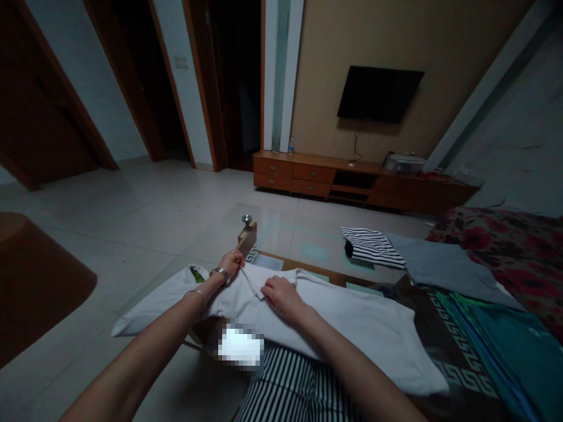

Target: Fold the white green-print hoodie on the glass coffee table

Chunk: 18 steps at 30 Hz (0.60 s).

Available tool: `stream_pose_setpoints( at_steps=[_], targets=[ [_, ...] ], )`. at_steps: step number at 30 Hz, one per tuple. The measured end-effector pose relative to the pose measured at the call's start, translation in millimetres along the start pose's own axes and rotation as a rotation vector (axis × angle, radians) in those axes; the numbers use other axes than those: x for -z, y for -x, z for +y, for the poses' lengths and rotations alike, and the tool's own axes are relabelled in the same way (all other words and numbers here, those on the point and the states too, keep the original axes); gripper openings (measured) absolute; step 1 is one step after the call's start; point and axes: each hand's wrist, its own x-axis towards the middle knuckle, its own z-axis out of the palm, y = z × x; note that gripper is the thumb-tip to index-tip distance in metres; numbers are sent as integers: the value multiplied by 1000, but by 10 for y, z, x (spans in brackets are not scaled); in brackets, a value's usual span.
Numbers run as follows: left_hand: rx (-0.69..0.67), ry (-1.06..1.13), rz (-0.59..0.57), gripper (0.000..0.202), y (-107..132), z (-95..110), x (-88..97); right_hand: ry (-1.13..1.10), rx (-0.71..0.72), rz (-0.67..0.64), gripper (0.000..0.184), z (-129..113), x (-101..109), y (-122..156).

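bare forearms (pixel 145 346) reach to a white cotton garment (pixel 334 334) lying across the lower middle of the frame, soft and light enough to slump, best taken by its folded edge, where the left hand (pixel 231 264) pinches it and the right hand (pixel 281 298) rests flat, unclosed.

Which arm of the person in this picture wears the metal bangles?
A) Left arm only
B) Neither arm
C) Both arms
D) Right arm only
A: the bangles circle the left arm just behind the left hand, while the right arm, whose right hand rests on the white garment, is bare.
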Motion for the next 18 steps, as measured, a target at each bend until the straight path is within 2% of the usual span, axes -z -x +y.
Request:
stream_pose_setpoints(
  at_steps=[4,7,10,12,14,16,18],
  targets=[
    [-109,-107,-48,17,81,154,93,-18,8,-10,13,1,162,177],
    [-203,-358,-3,19,243,424,67,-15,-71,117,20,146,224,235],
    [-344,-536,-17,28,492,740,-160,28,-176,204,30,325,133,275],
    [-363,-553,-129,35,656,884,-362,26,-213,164,31,405,14,319],
    [-343,-532,-245,39,772,934,-485,2,-222,98,32,442,-78,367],
    [-308,-489,-272,38,833,888,-434,-13,-218,60,29,445,-87,386],
    [-238,-446,-192,36,868,756,-176,-12,-218,67,24,416,-12,348]
  ],
)
